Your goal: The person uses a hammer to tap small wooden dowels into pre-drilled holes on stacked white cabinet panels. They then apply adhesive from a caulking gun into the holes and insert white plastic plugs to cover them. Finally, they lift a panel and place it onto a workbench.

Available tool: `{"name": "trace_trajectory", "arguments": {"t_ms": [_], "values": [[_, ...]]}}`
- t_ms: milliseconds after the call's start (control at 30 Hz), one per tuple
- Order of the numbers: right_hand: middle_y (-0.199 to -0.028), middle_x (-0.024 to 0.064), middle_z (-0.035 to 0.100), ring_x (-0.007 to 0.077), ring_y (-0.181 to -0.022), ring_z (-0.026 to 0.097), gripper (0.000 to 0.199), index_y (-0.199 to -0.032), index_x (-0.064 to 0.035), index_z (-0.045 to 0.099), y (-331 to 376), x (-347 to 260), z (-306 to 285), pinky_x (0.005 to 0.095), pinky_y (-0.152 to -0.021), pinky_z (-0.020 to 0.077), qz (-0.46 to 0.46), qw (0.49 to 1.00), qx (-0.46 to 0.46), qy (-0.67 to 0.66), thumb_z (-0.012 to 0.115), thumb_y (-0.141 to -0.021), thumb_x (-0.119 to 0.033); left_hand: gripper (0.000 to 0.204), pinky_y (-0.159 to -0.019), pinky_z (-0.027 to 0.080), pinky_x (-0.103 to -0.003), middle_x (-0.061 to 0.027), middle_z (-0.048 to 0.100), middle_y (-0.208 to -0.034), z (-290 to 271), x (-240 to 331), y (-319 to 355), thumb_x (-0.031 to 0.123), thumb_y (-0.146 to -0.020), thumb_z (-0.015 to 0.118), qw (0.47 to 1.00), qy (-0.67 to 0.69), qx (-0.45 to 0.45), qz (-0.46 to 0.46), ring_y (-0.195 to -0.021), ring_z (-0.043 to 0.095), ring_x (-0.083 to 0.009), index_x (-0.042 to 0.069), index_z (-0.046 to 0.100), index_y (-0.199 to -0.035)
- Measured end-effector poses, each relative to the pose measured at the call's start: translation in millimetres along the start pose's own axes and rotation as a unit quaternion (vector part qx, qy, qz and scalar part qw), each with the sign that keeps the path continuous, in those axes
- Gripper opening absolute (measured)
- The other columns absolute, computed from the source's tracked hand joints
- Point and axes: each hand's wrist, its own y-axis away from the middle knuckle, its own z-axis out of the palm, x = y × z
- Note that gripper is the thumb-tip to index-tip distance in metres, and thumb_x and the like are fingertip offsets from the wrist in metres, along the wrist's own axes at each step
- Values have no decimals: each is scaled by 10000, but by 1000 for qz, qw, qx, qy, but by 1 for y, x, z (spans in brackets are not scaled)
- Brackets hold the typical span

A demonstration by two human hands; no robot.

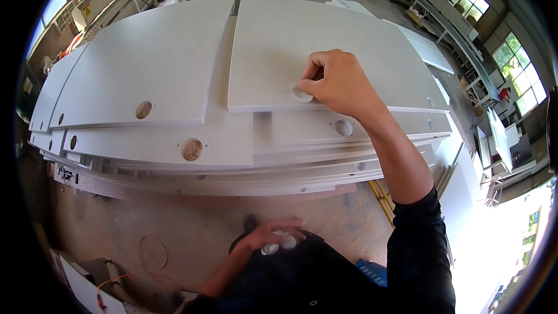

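hands [343,81]: 2 | white round pieces [270,249]: at least 2 | white panels [151,58]: at least 5

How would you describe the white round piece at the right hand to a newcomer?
On the big stack of white panels, look at the top right panel. Near its front edge, the white round piece sits directly by the right hand. Unlike the brown holes at left, it is white.
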Motion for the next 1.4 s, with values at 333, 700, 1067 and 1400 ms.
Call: {"name": "trace_trajectory", "arguments": {"t_ms": [333,700,1067,1400], "values": [[-1170,118,744,288,-998,692,184,-1023,-54,733,24,-20,9,418,-873,543,-37,990,32,136,798,-890,-164,708,-1118,486,-404,-237,712,-1346,-16,9,5,165,-924,744,1000,5,-30,-4,-1251,682,-286,74,511,-1586],[-1547,171,588,393,-1514,460,540,-1494,-45,599,78,-48,56,574,-1283,243,-19,976,61,207,679,-1030,-310,710,-1133,475,-381,-217,715,-1343,-41,11,51,155,-928,759,991,81,-53,-88,-1251,676,-245,70,507,-1587],[-1233,111,745,353,-1276,638,458,-1246,-45,732,68,-53,66,573,-1182,374,-48,954,149,255,837,-862,-273,745,-1110,485,-373,-227,715,-1338,-46,-2,89,202,-924,781,986,94,-48,-129,-1253,673,-255,92,490,-1601],[-1046,128,748,332,-1002,707,291,-1082,-29,761,87,-58,54,523,-1064,474,-165,948,237,133,827,-805,-91,772,-1089,488,-365,-209,730,-1312,-43,7,106,238,-912,789,995,83,12,-53,-1211,689,-240,72,483,-1602]]}}
